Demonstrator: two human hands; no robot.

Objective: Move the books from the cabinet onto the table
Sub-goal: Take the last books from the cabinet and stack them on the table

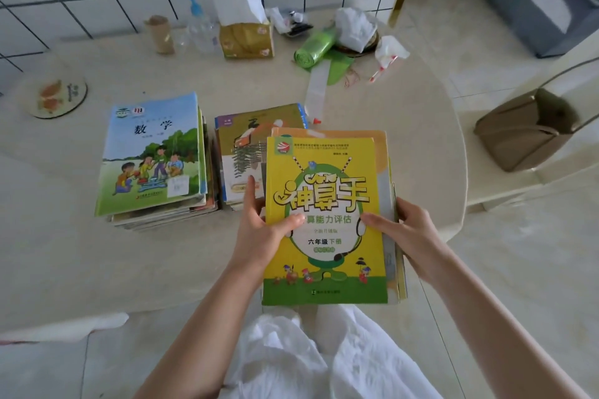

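From the head view: held a yellow-and-green paperback workbook (327,220), uppermost of a thin bundle of soft-cover books (382,146), between both hands over the near edge of the pale beige stone-look table (81,253). Gripped the bundle's left edge with the left hand (264,230), thumb laid on the cover and fingers curled beneath. Gripped the right edge with the right hand (411,232), thumb likewise on the cover, fingers wrapped round the stacked edges. Pointed the long axis away from the body, spine side toward the left hand, top edge farthest out. Found two piles ahead on the tabletop. Just beyond the left hand's fingertips, partly covered by the bundle's far end, saw a pile topped by an olive-and-orange illustrated textbook (249,136). Farther out to the left of the left hand, saw a taller pile topped by a blue-and-green mathematics textbook (152,152) with cartoon children on it. Judged the olive-topped pile the nearer landing place, straight ahead and slightly left, axes roughly parallel. Judged the left hand closer to both piles, so likely to lead any setting-down. Could not tell how many books made up the bundle.
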